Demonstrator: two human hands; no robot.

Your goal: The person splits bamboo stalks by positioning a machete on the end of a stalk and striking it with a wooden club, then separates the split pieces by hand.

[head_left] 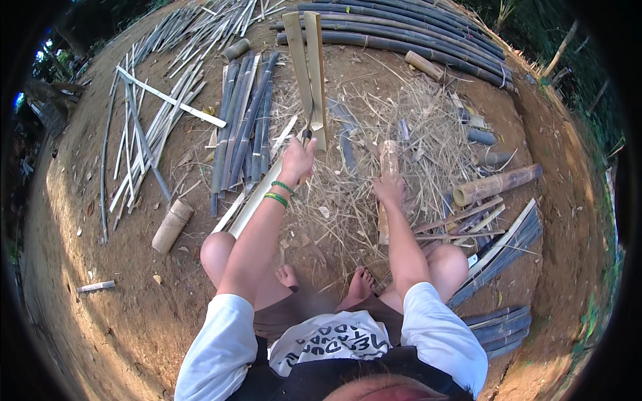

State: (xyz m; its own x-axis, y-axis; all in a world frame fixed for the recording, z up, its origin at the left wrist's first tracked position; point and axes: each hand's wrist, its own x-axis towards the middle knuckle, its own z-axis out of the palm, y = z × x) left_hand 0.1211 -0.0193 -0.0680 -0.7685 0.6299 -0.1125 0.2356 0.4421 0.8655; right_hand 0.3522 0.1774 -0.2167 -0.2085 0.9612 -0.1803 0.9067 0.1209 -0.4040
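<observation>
My left hand [299,162] is closed around the dark handle of a knife [307,134]. Its blade meets the lower part of a split bamboo length [314,73], whose two halves spread apart toward the far side. Fingers hide much of the knife. To the right, my right hand [389,190] is wrapped round a short, pale bamboo piece [388,158], which shows above and below the fist. A long pale bamboo strip [257,207] lies beneath my left forearm.
Bamboo shavings [428,134] cover the ground ahead. Dark bamboo poles [401,43] lie at the far side, with split strips [244,127] and thin pale sticks [160,137] leftward. Rightward are a cut bamboo tube [498,185] and a strip bundle [501,250]. A short bamboo section [172,226] sits left.
</observation>
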